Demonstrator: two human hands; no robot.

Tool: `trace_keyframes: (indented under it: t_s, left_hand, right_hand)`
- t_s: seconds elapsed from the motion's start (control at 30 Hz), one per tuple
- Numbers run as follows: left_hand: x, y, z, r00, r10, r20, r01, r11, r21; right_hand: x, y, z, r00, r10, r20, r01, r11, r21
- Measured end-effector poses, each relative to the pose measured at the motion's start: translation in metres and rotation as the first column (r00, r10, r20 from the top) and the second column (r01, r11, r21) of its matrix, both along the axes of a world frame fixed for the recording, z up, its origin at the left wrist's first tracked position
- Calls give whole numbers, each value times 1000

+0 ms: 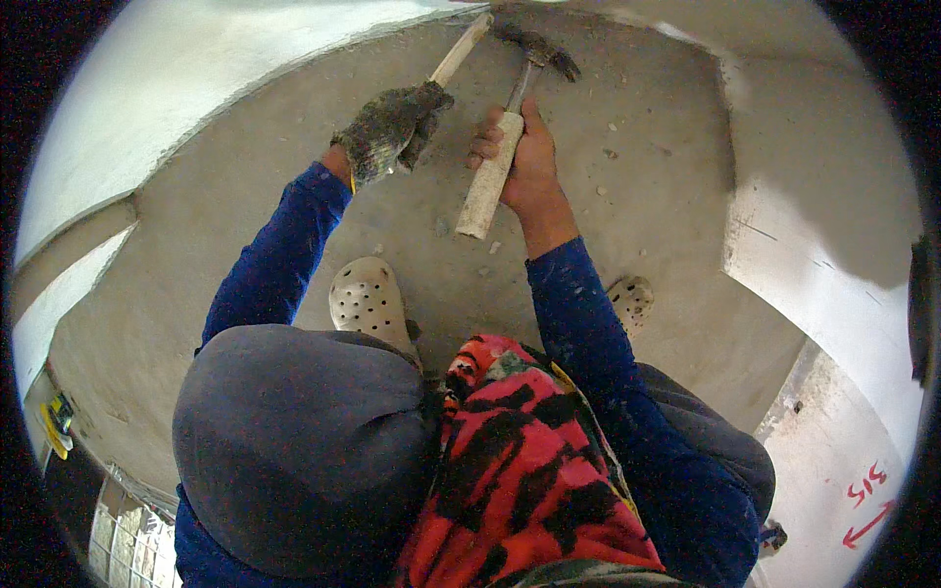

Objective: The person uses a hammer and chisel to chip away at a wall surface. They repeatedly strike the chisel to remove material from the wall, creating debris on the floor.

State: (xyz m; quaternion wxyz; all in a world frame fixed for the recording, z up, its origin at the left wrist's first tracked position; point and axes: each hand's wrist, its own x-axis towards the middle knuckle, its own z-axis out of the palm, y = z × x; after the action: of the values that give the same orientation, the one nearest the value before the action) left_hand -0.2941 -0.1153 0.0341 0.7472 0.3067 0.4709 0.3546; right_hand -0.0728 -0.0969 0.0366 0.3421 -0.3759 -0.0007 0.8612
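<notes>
My left hand point(397, 132), in a dirty knitted work glove, grips a pale, narrow bar, probably a wooden stick point(462, 50), whose far end reaches the foot of the wall. Bare, my right hand point(518, 151) holds a hammer point(491, 176) by its thick, pale, worn handle. The hammer's metal shank leads to a dirt-covered head point(544, 55) with a curved, claw-like end, close to the floor and right of the bar's tip. The two tools are apart. Whether the bar touches the wall cannot be told.
Small chips lie on the concrete floor point(625, 191). A white wall point(220, 59) curves along the left and far side; another wall point(779, 235), partly grey, stands at right. My perforated clogs point(365, 298) are on the floor. A yellow and black object point(59, 426) and wire mesh point(129, 544) are at lower left.
</notes>
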Motion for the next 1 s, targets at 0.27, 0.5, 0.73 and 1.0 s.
trace_keyframes:
  t_s: [0.27,0.5,0.73,1.0]
  left_hand:
    - [-6,-24,9,996,27,-84,-30,999,-31]
    - [-2,-15,13,974,-31,-223,36,999,17]
    - [-4,-7,10,971,38,-236,-35,999,17]
    - [-11,-8,12,989,77,-124,-78,997,2]
  right_hand:
    - [-11,-15,-8,986,-109,-129,112,994,14]
    - [7,-14,-21,992,27,-121,-21,998,52]
    - [-3,-20,6,904,8,427,-38,997,63]
    - [-30,-20,9,883,-214,417,108,959,263]
